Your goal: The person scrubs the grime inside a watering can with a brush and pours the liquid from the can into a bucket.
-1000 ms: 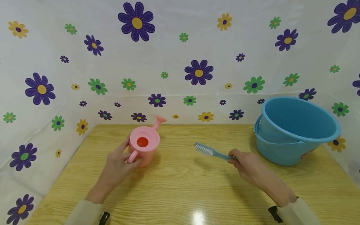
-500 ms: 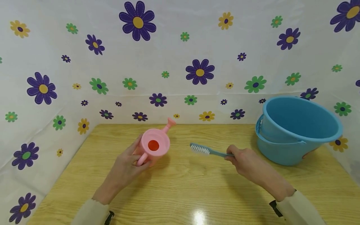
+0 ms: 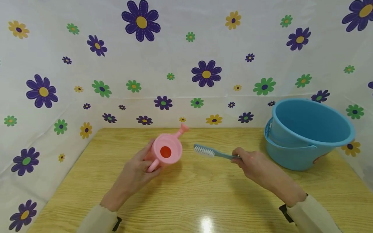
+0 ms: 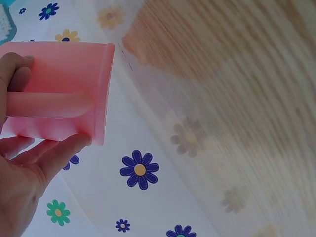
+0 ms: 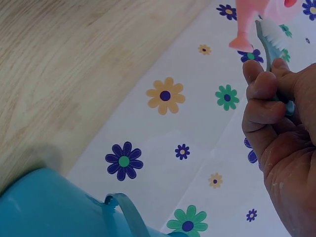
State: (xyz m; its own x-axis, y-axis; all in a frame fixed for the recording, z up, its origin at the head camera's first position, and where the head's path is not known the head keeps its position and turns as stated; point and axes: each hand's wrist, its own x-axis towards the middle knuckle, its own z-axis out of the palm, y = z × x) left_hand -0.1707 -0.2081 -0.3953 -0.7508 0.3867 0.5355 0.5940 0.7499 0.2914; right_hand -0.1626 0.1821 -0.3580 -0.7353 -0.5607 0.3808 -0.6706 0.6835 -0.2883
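In the head view, my left hand (image 3: 134, 173) grips a pink toy watering can (image 3: 172, 142) by its handle and side. The can's spout points to the back right, and an orange-red spot shows through its round top opening. The left wrist view shows the thumb and fingers around the can's body and handle (image 4: 49, 105), with the can held off the tabletop. My right hand (image 3: 259, 170) grips a blue scrub brush (image 3: 217, 153) by the end of its handle. White bristles face the front left, near the can but apart from it. Curled fingers wrap the brush handle in the right wrist view.
A large blue bucket (image 3: 291, 155) stands upright at the right of the wooden table (image 3: 186, 200), its handle hanging down at the front left. Behind the table and along its sides hangs a white flower-print sheet (image 3: 175, 58).
My left hand has moved the watering can to the right, towards the brush, and tilted it slightly. The brush in my right hand has shifted a little left and turned flatter.
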